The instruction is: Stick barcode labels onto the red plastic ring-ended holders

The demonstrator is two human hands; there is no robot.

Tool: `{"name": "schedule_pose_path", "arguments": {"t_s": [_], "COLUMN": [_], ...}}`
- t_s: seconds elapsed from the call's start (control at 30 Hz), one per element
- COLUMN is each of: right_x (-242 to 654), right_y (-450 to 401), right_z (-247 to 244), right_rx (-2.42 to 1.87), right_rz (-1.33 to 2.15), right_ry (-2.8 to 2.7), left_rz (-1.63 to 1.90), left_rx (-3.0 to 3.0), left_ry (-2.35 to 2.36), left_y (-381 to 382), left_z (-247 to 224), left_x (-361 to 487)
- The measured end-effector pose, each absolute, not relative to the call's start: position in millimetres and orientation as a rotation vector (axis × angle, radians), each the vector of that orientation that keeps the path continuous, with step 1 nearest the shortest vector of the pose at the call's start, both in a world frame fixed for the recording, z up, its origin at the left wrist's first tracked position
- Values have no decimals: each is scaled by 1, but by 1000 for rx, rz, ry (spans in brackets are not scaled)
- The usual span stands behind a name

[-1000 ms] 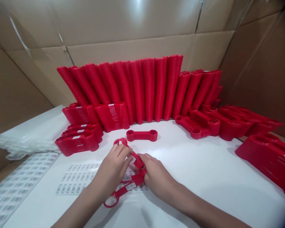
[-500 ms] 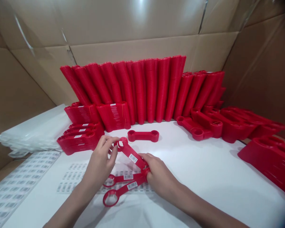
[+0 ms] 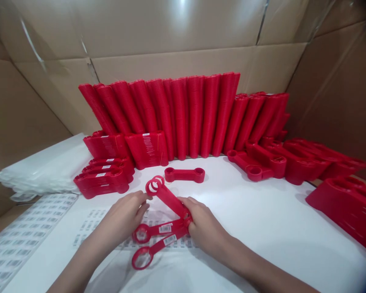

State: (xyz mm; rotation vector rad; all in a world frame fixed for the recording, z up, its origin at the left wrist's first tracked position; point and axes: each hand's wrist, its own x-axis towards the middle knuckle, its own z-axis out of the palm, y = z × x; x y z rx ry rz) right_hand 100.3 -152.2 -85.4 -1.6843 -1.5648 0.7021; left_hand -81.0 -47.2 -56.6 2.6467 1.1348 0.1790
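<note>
My right hand (image 3: 205, 224) is closed round one end of several flat red plastic pieces (image 3: 171, 201), each a bar with a ring at its end. They fan out to the left: an upper group points up-left with two rings showing. Lower pieces (image 3: 158, 242) carry white barcode labels (image 3: 166, 228) and point left. My left hand (image 3: 129, 209) is beside the fan, between upper and lower rings, fingers bent and thumb apart. Its fingertips are close to the lower upper-group ring; whether they touch it I cannot tell.
A small bundle of red pieces (image 3: 184, 175) lies beyond my hands. Tall red stacks (image 3: 179, 118) line the cardboard wall (image 3: 171, 61), with more bundles (image 3: 103, 177) left and right (image 3: 341, 203). Barcode label sheets (image 3: 33, 232) and clear plastic bags (image 3: 42, 167) lie at left.
The upper labelled piece has swung down onto the lower ones, baring an unlabelled piece on top. My left hand has moved down and left, off the upper ring.
</note>
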Motion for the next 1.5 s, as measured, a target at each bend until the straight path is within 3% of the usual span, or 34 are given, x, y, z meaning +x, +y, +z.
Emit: {"name": "schedule_pose_path", "arguments": {"t_s": [0.17,0.33,0.6,1.03,1.27,1.5], "right_x": [99,101,98,98,99,95], "right_y": [-152,-151,-150,-152,-153,-156], "right_z": [-90,-90,-90,-91,-94,-90], "right_rx": [-1729,-1771,-1808,-1820,-1793,-1794], "right_rz": [711,714,694,691,682,713], "right_ry": [-1584,-1559,-1530,-1527,-1547,-1557], "left_rz": [59,86,473,518,580,707], "left_rx": [2641,2527,2213,2078,2230,2774], "left_ry": [1067,1023,897,968,1027,1088], "left_y": [-35,-40,-67,-74,-75,-74], "left_z": [-75,-57,-37,-52,-61,-74], "left_x": [-90,-90,-62,-47,-44,-40]}}
